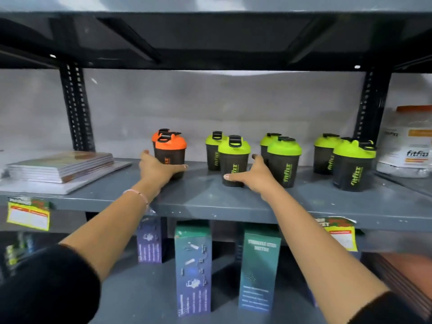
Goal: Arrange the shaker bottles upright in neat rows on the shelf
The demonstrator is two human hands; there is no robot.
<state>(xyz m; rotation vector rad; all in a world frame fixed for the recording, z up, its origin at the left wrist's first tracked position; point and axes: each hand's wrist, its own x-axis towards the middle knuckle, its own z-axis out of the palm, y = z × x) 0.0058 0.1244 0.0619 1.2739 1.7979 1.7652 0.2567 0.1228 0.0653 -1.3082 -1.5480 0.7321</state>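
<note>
Dark shaker bottles stand upright in pairs on the grey shelf [210, 202]. My left hand [156, 168] wraps the base of the front orange-lidded bottle [171, 149], with a second orange lid just behind it. My right hand [253, 175] grips the lower part of a green-lidded bottle [233, 157]; another green one [214, 148] stands behind that. Further right stand a second green pair [284, 160] and a third green pair [353, 164].
A stack of books [63, 166] lies at the shelf's left end. A white bag [406, 146] sits at the far right. Perforated black uprights [76, 108] flank the bay. Tall product boxes [192, 267] stand on the shelf below.
</note>
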